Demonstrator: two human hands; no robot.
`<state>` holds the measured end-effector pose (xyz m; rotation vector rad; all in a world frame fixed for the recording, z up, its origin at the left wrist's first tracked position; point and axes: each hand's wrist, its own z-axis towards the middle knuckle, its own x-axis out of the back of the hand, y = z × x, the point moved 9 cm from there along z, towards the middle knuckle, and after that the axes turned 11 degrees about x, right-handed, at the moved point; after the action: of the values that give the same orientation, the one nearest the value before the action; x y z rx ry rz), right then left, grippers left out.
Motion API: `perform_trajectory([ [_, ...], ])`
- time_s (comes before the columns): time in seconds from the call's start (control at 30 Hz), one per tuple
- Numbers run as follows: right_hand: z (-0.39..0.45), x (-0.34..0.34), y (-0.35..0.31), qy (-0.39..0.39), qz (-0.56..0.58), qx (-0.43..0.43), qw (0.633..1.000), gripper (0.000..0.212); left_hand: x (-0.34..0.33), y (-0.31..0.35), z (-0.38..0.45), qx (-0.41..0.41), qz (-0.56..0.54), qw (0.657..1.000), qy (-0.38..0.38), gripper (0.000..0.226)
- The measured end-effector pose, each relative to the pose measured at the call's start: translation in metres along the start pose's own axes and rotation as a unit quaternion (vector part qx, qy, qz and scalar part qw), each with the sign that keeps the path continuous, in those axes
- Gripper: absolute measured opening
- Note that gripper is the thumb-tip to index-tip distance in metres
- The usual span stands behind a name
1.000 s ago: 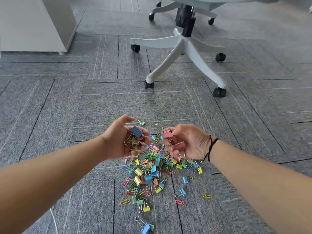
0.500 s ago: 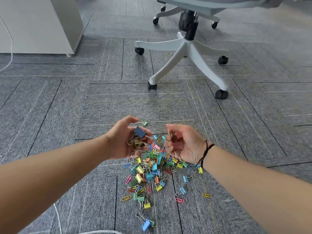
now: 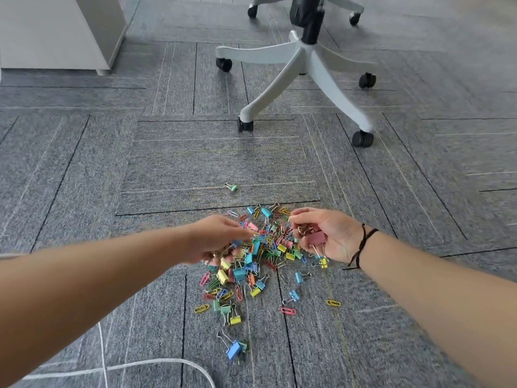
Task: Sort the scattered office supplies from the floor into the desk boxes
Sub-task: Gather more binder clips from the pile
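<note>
While both arms reached forward and down over the carpet, the moment read as gathering, not yet sorting.

Supplies: the pile of clips (image 3: 251, 259), coloured binder clips mixed with paper clips, lay on the grey carpet floor (image 3: 84, 169) between the two hands, thinning out toward the camera; no desk boxes were in view.

Strays: a green binder clip (image 3: 232, 187) sat alone beyond the pile; a blue binder clip (image 3: 233, 350) lay apart on the near side.

Left hand (image 3: 215, 239): palm down on the pile's left edge, fingers (image 3: 237, 233) curled into the clips. It appeared to have some clips under the palm, though motion blur left the hold unclear.

Right hand (image 3: 330, 236): turned palm-inward at the pile's right edge, fingers (image 3: 300, 215) half curled around a pink binder clip (image 3: 316, 238) with a tangle of wire handles above it; index and thumb pinched close as if picking another.

Why held so: the cupped right palm seemingly served as a store, letting several clips be collected before any trip to the boxes.

Arm pose: both forearms extended, converging on the pile; a dark cord band (image 3: 361, 245) circled the right wrist.

Surroundings: a white chair base (image 3: 305, 60) on castors stood well beyond the pile, a pale cabinet (image 3: 56, 32) at far left, a white cable (image 3: 156, 364) on the carpet nearest the camera.

Progress, judged: early; most clips remained on the floor.
</note>
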<state>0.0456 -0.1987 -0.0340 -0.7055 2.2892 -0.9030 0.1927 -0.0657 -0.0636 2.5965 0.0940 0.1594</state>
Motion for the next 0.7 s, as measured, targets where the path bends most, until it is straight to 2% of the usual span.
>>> perform_trajectory([
  [0.1, 0.003, 0.007, 0.007, 0.003, -0.057, -0.005, 0.998, 0.018, -0.002, 0.003, 0.004, -0.036, 0.172, 0.981, 0.079, 0.020],
  [0.2, 0.004, 0.008, 0.021, -0.025, -0.162, -0.025, 0.986, 0.022, -0.011, 0.005, 0.001, -0.073, 0.287, 0.948, 0.114, 0.013],
  [0.27, 0.003, 0.004, 0.033, -0.052, -0.225, -0.038, 0.972, 0.021, -0.016, 0.004, 0.000, -0.082, 0.354, 0.921, 0.141, 0.016],
  [0.47, 0.007, -0.020, 0.061, -0.097, -0.294, -0.053, 0.949, 0.020, -0.023, 0.007, -0.003, -0.115, 0.421, 0.873, 0.217, 0.038],
  [0.57, 0.008, -0.023, 0.063, -0.100, -0.283, -0.059, 0.952, 0.020, -0.022, 0.014, -0.003, -0.127, 0.408, 0.874, 0.230, 0.042],
  [0.7, 0.006, -0.006, 0.059, -0.059, -0.286, -0.067, 0.954, 0.018, -0.020, 0.018, 0.000, -0.129, 0.422, 0.870, 0.221, 0.038],
])
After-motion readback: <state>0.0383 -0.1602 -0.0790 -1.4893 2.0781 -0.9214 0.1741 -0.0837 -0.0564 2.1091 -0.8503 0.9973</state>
